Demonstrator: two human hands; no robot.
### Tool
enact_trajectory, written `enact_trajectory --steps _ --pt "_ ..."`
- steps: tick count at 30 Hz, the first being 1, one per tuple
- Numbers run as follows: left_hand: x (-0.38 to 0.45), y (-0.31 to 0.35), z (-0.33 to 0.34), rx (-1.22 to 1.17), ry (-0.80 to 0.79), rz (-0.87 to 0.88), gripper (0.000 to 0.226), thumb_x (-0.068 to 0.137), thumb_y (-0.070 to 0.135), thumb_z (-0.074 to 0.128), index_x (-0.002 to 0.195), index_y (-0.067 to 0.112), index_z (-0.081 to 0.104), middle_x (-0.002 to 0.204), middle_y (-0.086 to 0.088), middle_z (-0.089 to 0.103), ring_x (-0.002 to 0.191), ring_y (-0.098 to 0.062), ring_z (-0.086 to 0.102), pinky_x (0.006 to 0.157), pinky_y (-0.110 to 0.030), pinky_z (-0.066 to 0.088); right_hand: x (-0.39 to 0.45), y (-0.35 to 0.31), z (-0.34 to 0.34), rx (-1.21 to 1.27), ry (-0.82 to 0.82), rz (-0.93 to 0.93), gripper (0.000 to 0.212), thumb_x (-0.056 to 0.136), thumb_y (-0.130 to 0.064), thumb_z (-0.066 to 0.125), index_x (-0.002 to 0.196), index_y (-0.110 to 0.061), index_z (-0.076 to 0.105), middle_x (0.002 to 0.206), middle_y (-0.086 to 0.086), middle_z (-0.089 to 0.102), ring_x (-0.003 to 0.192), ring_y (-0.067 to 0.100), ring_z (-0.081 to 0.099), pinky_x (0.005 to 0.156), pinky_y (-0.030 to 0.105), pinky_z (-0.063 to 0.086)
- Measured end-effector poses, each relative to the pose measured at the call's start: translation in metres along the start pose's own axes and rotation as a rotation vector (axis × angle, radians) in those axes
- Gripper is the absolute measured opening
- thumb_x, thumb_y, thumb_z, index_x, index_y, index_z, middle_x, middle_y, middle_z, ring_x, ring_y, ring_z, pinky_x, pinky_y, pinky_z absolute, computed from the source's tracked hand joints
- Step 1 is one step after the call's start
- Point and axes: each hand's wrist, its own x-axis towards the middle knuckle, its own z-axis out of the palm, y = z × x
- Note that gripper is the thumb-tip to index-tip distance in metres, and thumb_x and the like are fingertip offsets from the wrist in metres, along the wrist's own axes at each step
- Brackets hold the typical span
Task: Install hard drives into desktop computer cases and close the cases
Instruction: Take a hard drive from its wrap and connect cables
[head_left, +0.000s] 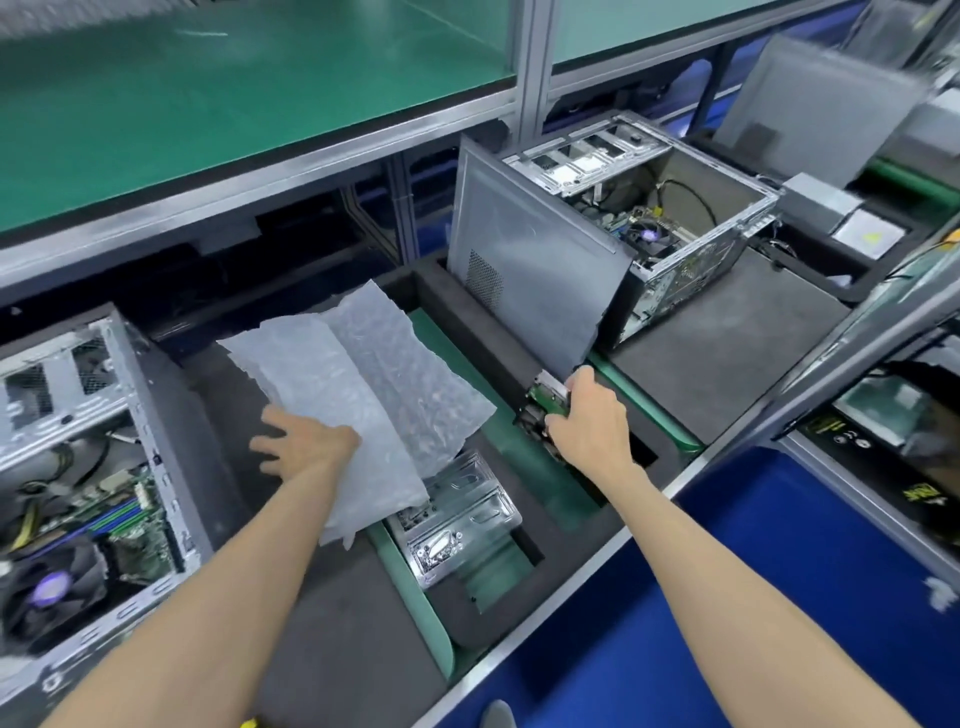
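Observation:
My right hand (592, 421) grips a hard drive (545, 400), green circuit board showing, at a slot in the black foam tray (519, 545). My left hand (306, 447) lies with spread fingers against a sheet of bubble wrap (363, 384), lifting it off a metal drive bracket (457, 519) in the tray. An open computer case (670, 218) stands at the right with its grey side panel (524, 270) leaning against it. A second open case (83, 467) sits at the left, its motherboard and fan exposed.
A green-topped shelf (208, 104) on an aluminium frame runs above the bench. Grey foam mats (727, 343) lie under the cases. A power supply (831, 208) and another panel sit at the far right. The bench's blue front (779, 597) is below.

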Motion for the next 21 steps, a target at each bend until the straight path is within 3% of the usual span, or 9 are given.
enact_trajectory --steps 3,6,11,15,17,19,21 --pt "0.010 -0.008 -0.001 -0.168 -0.084 -0.066 0.111 0.070 0.009 0.088 0.147 0.024 0.010 0.150 -0.023 0.021 0.124 -0.046 0.042 0.100 -0.052 0.040 0.010 -0.017 -0.009 0.103 0.062 -0.002 0.034 0.078 -0.011 0.069 0.097 -0.016 0.042 0.083 0.005 0.058 0.075 0.029 0.054 0.065 0.041 0.044" --pt "0.018 -0.009 -0.005 -0.287 -0.141 -0.047 0.102 0.072 0.008 0.086 0.146 0.015 0.017 0.147 -0.024 0.035 0.123 -0.043 0.048 0.090 -0.048 0.044 0.016 -0.030 -0.013 0.131 0.099 -0.037 0.036 0.078 -0.013 0.071 0.096 -0.017 0.041 0.085 0.004 0.060 0.077 0.029 0.054 0.065 0.038 0.037" --pt "0.009 0.015 0.001 -0.469 -0.202 0.142 0.084 0.078 0.013 0.079 0.147 0.009 0.032 0.141 -0.014 0.050 0.124 -0.035 0.053 0.103 -0.047 0.048 0.019 -0.051 -0.015 0.122 0.168 -0.104 0.039 0.080 -0.012 0.074 0.098 -0.016 0.039 0.091 0.006 0.061 0.086 0.033 0.056 0.067 0.036 0.030" --pt "-0.013 0.048 0.009 -0.757 -0.407 0.276 0.085 0.085 0.011 0.077 0.151 0.021 0.025 0.139 0.002 0.052 0.124 -0.021 0.054 0.101 -0.038 0.048 0.017 -0.068 -0.022 0.173 0.304 -0.122 0.040 0.081 -0.012 0.075 0.099 -0.018 0.039 0.093 0.006 0.057 0.091 0.032 0.055 0.070 0.033 0.026" --pt "-0.031 0.064 0.014 -0.824 -0.474 0.326 0.080 0.090 0.017 0.074 0.149 0.024 0.020 0.138 0.005 0.049 0.125 -0.020 0.053 0.102 -0.039 0.048 0.015 -0.077 -0.031 0.209 0.412 -0.170 0.040 0.081 -0.010 0.075 0.099 -0.017 0.040 0.092 0.001 0.051 0.091 0.031 0.053 0.070 0.031 0.025" --pt "-0.052 0.077 0.025 -0.786 -0.517 0.373 0.080 0.096 0.029 0.068 0.152 0.021 0.012 0.146 0.001 0.043 0.133 -0.026 0.048 0.109 -0.045 0.043 0.015 -0.086 -0.042 0.243 0.519 -0.234 0.037 0.080 -0.009 0.076 0.100 -0.013 0.046 0.092 0.001 0.052 0.090 0.030 0.052 0.070 0.031 0.026" --pt "-0.074 0.090 0.042 -0.543 -0.618 0.402 0.085 0.099 0.050 0.056 0.159 0.025 0.002 0.159 -0.003 0.030 0.144 -0.032 0.035 0.113 -0.050 0.037 0.016 -0.096 -0.052 0.290 0.590 -0.296 0.037 0.078 -0.010 0.078 0.101 -0.011 0.048 0.093 0.001 0.054 0.088 0.026 0.052 0.071 0.029 0.027"
